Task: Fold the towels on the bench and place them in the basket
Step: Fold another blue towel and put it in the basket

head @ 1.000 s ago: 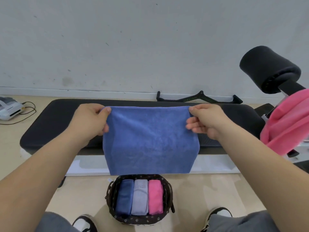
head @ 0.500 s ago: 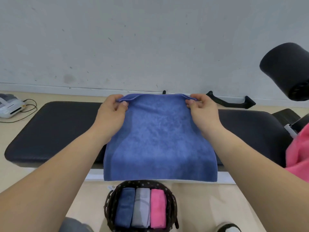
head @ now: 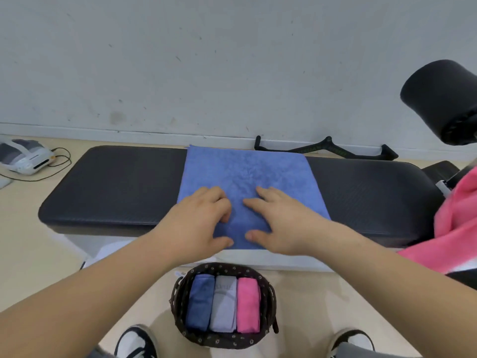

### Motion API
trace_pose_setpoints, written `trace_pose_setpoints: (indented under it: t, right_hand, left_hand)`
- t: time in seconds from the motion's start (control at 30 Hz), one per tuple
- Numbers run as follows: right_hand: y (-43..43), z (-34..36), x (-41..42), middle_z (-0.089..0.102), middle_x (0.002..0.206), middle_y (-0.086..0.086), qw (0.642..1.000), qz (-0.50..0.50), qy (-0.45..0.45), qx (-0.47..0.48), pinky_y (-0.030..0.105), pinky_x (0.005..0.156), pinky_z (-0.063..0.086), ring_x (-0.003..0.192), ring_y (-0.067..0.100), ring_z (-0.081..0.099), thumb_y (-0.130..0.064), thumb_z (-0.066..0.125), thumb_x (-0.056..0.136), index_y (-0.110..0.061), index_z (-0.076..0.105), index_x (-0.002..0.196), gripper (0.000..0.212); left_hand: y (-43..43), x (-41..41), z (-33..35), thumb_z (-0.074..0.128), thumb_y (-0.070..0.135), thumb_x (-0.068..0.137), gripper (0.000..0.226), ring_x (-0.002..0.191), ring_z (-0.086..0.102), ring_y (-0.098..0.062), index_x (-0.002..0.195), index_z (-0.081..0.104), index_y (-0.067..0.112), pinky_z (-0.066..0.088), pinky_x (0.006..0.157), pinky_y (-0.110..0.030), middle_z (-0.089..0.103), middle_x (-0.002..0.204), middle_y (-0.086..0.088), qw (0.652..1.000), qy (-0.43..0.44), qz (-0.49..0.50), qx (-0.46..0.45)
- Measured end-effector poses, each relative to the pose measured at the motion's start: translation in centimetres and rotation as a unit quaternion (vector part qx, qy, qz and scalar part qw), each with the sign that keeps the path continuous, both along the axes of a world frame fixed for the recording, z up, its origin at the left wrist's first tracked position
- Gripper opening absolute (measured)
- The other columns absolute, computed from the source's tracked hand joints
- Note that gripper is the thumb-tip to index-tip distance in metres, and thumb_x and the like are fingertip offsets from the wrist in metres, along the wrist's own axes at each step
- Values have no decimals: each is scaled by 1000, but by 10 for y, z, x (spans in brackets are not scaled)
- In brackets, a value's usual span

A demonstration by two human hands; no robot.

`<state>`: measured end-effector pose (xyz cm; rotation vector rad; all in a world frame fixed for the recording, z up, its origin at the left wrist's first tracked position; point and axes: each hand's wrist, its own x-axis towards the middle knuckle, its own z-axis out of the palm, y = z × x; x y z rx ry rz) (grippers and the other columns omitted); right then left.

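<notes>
A blue towel lies flat across the middle of the black padded bench, reaching from its far edge to its near edge. My left hand rests on the towel's near left part, fingers loosely bent. Flat on the near right part lies my right hand, fingers spread. On the floor below stands a dark woven basket holding three folded towels side by side: dark blue, grey and pink. A pink towel hangs at the bench's right end.
A black padded roller sticks up at the right end of the bench. Behind the bench a black metal foot lies along the wall. A white device with cables sits on the floor at far left. My shoes flank the basket.
Both hands held the towel up by its top corners, carried that edge to the bench's far side, let go, and now lie on the spread towel near its front.
</notes>
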<state>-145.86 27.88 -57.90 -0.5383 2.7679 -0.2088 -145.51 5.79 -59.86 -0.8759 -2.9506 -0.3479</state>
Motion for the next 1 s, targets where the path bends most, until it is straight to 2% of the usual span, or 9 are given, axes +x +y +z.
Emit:
trace_pose_setpoints:
  t: [0.07, 0.17, 0.23, 0.37, 0.53, 0.63, 0.73, 0.87, 1.0]
  right_hand:
    - [-2, -12, 15, -18, 171, 5, 997, 7, -3, 73, 57, 126, 2, 158, 32, -14, -69, 52, 93, -34, -7, 163, 98]
    - [2, -28, 23, -31, 167, 4, 993, 16, 43, 108, 61, 124, -6, 155, 34, -25, -71, 54, 90, -38, -25, 158, 109]
    - [4, -35, 23, -26, 169, 5, 991, 13, 81, 109, 62, 124, -5, 156, 36, -21, -68, 57, 90, -38, -23, 158, 110]
    - [-8, -44, 25, 2, 172, 13, 985, -9, 130, 114, 71, 119, 9, 157, 44, 2, -66, 62, 85, -30, 4, 165, 105]
    - [-15, -55, 21, 37, 161, 21, 983, -31, 134, 124, 78, 106, 28, 145, 53, 34, -75, 64, 72, -21, 36, 157, 104]
    - [-17, -51, 20, 20, 168, 20, 985, -27, 126, 116, 76, 113, 16, 152, 51, 18, -70, 54, 80, -24, 22, 162, 99]
    - [-15, -45, 21, 7, 171, 17, 990, -27, 111, 87, 73, 117, 7, 155, 48, 5, -63, 23, 82, -25, 12, 164, 91]
    - [-12, -33, 22, -4, 172, 12, 995, -20, 67, 68, 69, 121, 2, 157, 42, -5, -64, -2, 72, -29, 2, 165, 99]
    - [-12, -22, 20, -11, 172, 11, 998, -22, 32, 51, 67, 122, -3, 157, 37, -12, -65, -7, 67, -30, -2, 165, 104]
  left_hand:
    - [-10, 7, -12, 84, 51, 61, 68, 120, 55, -23, 118, 58, 26, 52, 97, -38, 54, 137, 1, 999, 17, 4, -50]
    - [-30, 6, -32, 86, 25, 60, 111, 144, 43, -37, 159, 36, 22, 40, 116, -49, 40, 160, -16, 987, 57, 2, -151]
    - [-35, 5, -35, 76, 5, 65, 105, 142, 45, -42, 160, 34, 20, 41, 115, -53, 42, 158, -20, 985, 82, -8, -152]
    - [-39, 5, -28, 78, 14, 65, 88, 136, 52, -42, 149, 51, 13, 46, 111, -55, 52, 152, -18, 985, 85, -48, -139]
    - [-39, 10, -10, 52, 18, 77, 38, 96, 72, -29, 106, 74, 14, 61, 79, -40, 74, 110, -3, 991, 109, -65, -46]
    - [-40, 14, -3, 41, 22, 78, 37, 75, 66, -25, 95, 73, 17, 51, 61, -38, 70, 86, 3, 989, 139, -46, -33]
    - [-38, 19, 9, 38, 21, 81, 38, 67, 62, -26, 96, 73, 18, 45, 54, -37, 67, 77, 4, 983, 174, -14, -48]
    - [-34, 30, 18, 34, 30, 79, 33, 87, 64, -22, 88, 64, 23, 47, 51, -32, 65, 90, 8, 984, 154, 53, -67]
    - [-9, 40, 14, 66, 51, 71, 73, 133, 53, -40, 135, 62, 14, 47, 97, -57, 61, 139, -13, 980, 137, 63, -127]
